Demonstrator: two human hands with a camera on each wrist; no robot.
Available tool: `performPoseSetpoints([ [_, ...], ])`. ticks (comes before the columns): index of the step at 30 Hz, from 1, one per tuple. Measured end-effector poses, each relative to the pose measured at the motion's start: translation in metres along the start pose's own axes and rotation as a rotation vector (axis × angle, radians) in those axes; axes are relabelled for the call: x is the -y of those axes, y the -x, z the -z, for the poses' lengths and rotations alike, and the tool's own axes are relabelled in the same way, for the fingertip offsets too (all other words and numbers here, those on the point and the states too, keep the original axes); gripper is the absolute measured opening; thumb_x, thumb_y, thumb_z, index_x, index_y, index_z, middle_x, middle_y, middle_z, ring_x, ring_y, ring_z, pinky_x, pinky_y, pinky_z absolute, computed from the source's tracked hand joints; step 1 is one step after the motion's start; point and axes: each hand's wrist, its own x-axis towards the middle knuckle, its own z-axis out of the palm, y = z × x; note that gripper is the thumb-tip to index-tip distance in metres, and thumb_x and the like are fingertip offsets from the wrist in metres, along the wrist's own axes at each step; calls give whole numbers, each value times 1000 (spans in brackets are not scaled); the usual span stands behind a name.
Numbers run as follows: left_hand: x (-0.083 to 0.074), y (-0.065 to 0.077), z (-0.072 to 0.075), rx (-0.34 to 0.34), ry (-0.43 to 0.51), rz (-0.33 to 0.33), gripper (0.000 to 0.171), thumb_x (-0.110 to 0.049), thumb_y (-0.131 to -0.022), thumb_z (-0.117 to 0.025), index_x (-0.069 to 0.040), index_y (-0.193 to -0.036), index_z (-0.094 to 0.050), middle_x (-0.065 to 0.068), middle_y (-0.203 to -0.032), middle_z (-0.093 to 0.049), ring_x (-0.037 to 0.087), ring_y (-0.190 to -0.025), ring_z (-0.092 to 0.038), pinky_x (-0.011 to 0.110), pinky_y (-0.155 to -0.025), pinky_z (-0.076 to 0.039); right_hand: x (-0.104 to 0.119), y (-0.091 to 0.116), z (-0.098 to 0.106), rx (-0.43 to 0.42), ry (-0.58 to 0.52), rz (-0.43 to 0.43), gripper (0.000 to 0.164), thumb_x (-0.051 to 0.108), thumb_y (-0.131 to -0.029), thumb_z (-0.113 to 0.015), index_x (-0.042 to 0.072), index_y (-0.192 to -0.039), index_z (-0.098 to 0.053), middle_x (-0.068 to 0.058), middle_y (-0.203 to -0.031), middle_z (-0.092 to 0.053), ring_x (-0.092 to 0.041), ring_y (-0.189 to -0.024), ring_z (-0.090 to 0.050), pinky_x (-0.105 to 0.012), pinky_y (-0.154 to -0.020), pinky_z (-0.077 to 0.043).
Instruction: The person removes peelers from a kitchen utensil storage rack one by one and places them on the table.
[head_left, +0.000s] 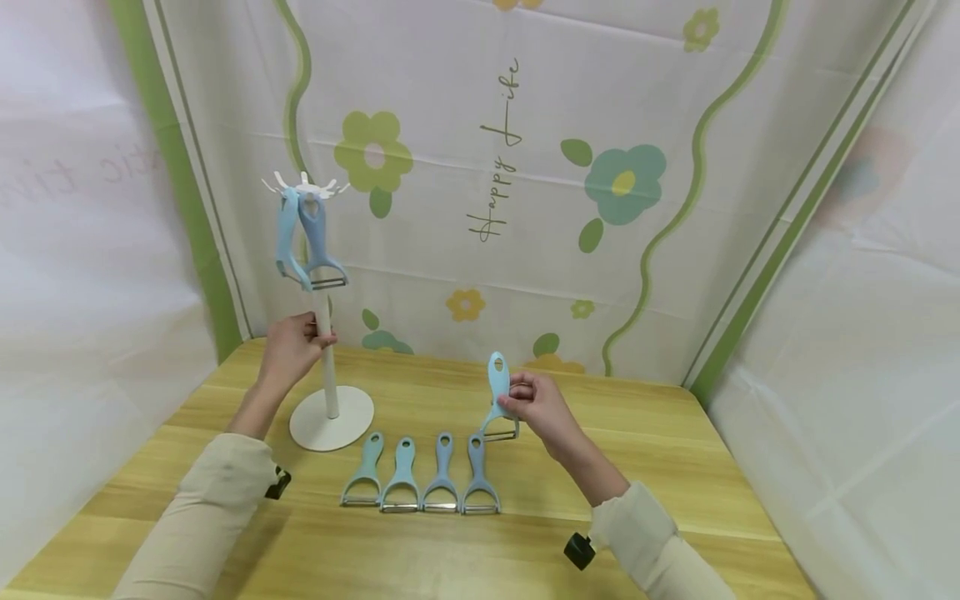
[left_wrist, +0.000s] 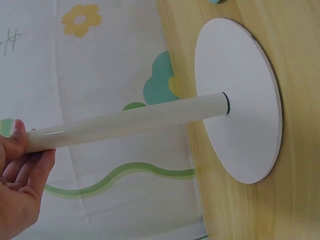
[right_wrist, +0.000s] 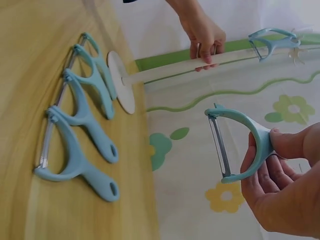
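My left hand (head_left: pixel 291 350) grips the white pole (left_wrist: pixel 125 122) of a hook stand, thumb and fingers round it at mid-height. The stand's round white base (left_wrist: pixel 240 145) rests on the table, and two blue peelers (head_left: pixel 315 229) hang from hooks (head_left: pixel 306 185) at its top. Above the table, to the right of the stand, my right hand (head_left: pixel 542 408) pinches a light blue peeler (right_wrist: pixel 250 135) by its handle, blade end down. Several more peelers (head_left: pixel 444 471) lie side by side in a row below, handles pointing away; their colours run from green-blue to darker blue.
The wooden table (head_left: pixel 600 533) ends at a hanging white cloth (head_left: pixel 525 275) printed with flowers and lettering. White cloth walls (head_left: pixel 862 317) also close in the left and right sides. A small black device (head_left: pixel 579 550) sits by my right wrist.
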Motion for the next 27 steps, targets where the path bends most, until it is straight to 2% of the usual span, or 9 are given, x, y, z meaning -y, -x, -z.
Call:
performPoseSetpoints([
  [10, 1, -1, -1, 7, 14, 0, 18, -4, -90, -71, 11, -101, -69, 30, -94, -73, 45, -89, -72, 55, -76, -59, -24, 12, 9, 8, 13, -55, 28, 1, -94, -64, -12, -118, -56, -1, -85, -73, -7, -83, -69, -21, -76, -57],
  [17, 4, -1, -1, 3, 17, -6, 18, -4, -90, -71, 10, -101, -70, 30, -93, -73, 45, -88, -72, 56, -75, -59, -40, 20, 14, 23, 41, -79, 27, 2, -94, -65, -12, -115, -55, -1, -83, -72, -8, -78, -67, -21, -71, -57],
  [25, 2, -2, 0, 10, 28, 3, 18, -4, -90, -71, 10, -101, -69, 29, -94, -73, 45, -89, -73, 56, -76, -59, -61, 27, 17, -9, 83, -179, 29, 0, -94, -64, -10, -119, -53, -8, -88, -72, -12, -78, -68, -41, -81, -61],
  [27, 2, -2, 0, 10, 25, 2, 18, -4, -91, -71, 10, -101, -69, 29, -94, -73, 45, -89, -72, 56, -76, -59, -66, 30, 17, -17, 86, -200, 30, -1, -94, -63, -10, -121, -53, -10, -91, -71, -13, -78, -68, -42, -82, -61],
])
